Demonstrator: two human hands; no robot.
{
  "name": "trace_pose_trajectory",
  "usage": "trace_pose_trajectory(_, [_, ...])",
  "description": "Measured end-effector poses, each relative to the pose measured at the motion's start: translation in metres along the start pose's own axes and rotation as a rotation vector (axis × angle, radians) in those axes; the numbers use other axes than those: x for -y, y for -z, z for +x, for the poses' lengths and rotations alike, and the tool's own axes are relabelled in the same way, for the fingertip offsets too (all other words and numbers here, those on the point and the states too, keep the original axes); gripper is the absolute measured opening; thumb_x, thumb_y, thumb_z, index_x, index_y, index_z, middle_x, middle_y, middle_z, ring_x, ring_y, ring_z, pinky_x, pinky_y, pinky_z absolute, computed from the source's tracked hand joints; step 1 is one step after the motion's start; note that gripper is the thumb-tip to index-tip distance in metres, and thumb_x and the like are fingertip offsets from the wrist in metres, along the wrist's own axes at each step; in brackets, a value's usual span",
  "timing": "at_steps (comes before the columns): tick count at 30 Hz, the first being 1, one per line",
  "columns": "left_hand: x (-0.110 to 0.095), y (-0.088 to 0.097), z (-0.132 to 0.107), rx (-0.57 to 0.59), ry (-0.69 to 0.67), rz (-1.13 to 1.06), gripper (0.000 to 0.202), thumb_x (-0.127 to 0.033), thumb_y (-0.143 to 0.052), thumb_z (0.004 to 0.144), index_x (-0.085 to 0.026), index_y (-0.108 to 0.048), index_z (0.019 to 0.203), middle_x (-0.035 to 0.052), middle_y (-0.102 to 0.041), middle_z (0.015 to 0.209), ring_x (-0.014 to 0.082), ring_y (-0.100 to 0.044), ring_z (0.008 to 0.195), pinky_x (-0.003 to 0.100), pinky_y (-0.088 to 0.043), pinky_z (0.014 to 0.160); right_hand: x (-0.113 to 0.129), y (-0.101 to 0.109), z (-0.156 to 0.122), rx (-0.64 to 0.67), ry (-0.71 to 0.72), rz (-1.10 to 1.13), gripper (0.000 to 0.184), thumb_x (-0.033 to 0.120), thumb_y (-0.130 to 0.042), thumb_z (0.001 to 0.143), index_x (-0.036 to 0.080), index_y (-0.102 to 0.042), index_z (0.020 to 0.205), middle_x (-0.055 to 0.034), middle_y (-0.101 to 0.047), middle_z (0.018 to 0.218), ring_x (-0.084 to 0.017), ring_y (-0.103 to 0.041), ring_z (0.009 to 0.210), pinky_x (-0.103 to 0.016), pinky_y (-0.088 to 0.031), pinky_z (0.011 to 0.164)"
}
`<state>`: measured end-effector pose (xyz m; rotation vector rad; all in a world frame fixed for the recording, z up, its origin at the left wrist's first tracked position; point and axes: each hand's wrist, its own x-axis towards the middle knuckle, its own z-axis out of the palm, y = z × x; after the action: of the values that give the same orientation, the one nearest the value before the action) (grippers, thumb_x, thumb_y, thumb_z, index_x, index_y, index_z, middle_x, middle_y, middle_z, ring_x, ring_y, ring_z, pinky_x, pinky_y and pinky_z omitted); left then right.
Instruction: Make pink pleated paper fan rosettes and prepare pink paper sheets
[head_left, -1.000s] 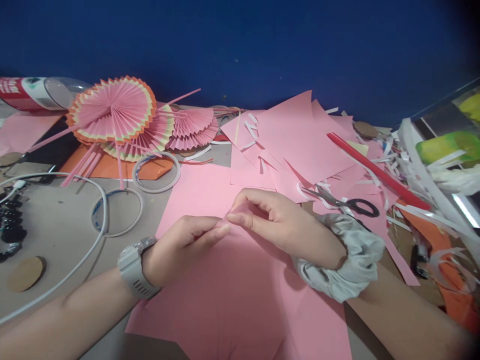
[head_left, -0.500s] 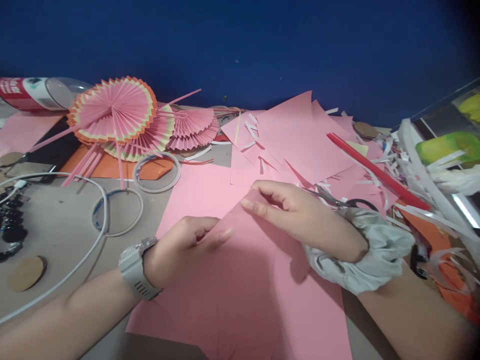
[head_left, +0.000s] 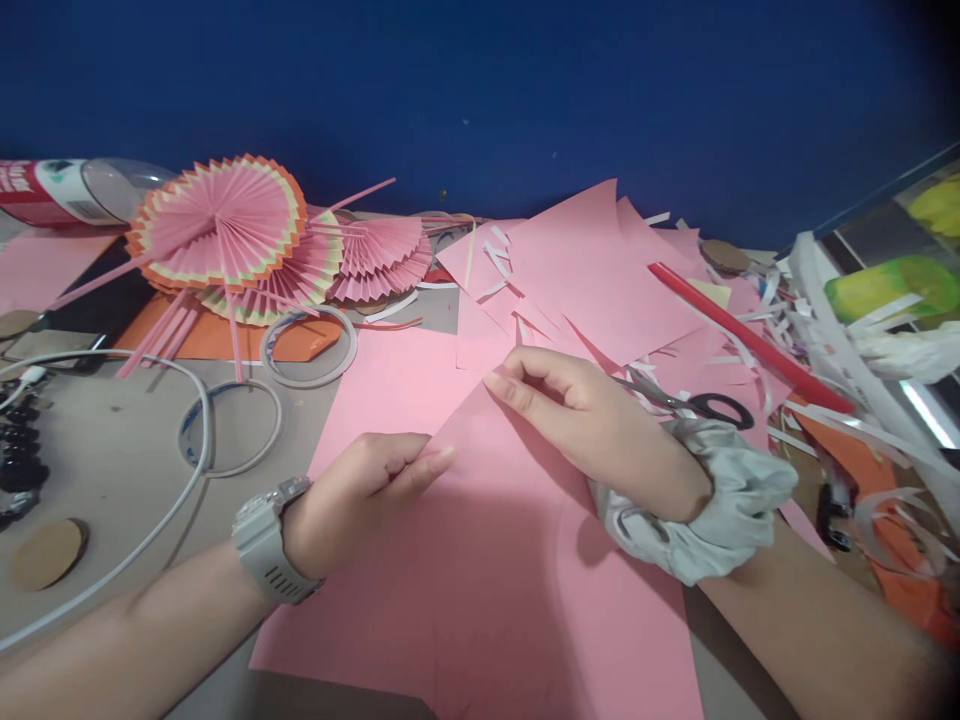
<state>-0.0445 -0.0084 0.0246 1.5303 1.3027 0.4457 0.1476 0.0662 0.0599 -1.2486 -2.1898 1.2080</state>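
Observation:
A sheet of pink paper [head_left: 495, 520] is raised at its far edge between my two hands. My left hand [head_left: 375, 485], with a grey watch [head_left: 274, 545] at the wrist, pinches that edge between thumb and fingers. Farther along, my right hand [head_left: 566, 410] grips the same edge, thumb on the near face. A pale scrunchie [head_left: 709, 500] circles the right wrist. Under the raised sheet lies more pink paper [head_left: 390, 370]. Scissors [head_left: 690, 400] with black handles lie just beyond my right hand, partly hidden by it.
Pleated paper rosettes [head_left: 217, 225] and a plastic bottle [head_left: 67, 190] stand back left. Two tape rings [head_left: 309, 380] and a white cable [head_left: 150, 530] lie at left. Pink sheets [head_left: 585, 270], a red strip [head_left: 750, 335] and paper scraps crowd the right, before a blue wall [head_left: 480, 100].
My right hand has shifted slightly up and left along the paper's edge, showing more of the scissor handles. The whole view has moved a little; both hands keep their hold.

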Motion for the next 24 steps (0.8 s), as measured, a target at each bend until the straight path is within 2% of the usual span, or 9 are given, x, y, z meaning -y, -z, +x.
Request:
trace_pose_trajectory(11, [0.002, -0.001, 0.001, -0.043, 0.034, 0.004, 0.043, -0.049, -0.034, 0.089, -0.019, -0.021, 0.06, -0.0053, -0.019, 0.06, 0.008, -0.018, 0.053, 0.021, -0.017, 0.046, -0.006, -0.011, 0.001, -0.086, 0.021, 0.083, 0.029, 0.039, -0.041, 0.091, 0.02, -0.041, 0.068, 0.0037, -0.039, 0.065, -0.01, -0.038, 0.062, -0.024, -0.033, 0.06])
trace_pose_trajectory(24, [0.003, -0.001, 0.001, -0.064, 0.041, 0.002, 0.042, -0.049, -0.035, 0.089, -0.02, -0.021, 0.061, -0.0049, -0.02, 0.06, 0.0082, -0.019, 0.053, 0.021, -0.018, 0.045, -0.007, -0.013, 0.001, -0.12, 0.002, 0.109, 0.03, 0.041, -0.041, 0.09, 0.02, -0.042, 0.069, 0.0033, -0.04, 0.067, -0.011, -0.039, 0.063, -0.023, -0.034, 0.062])
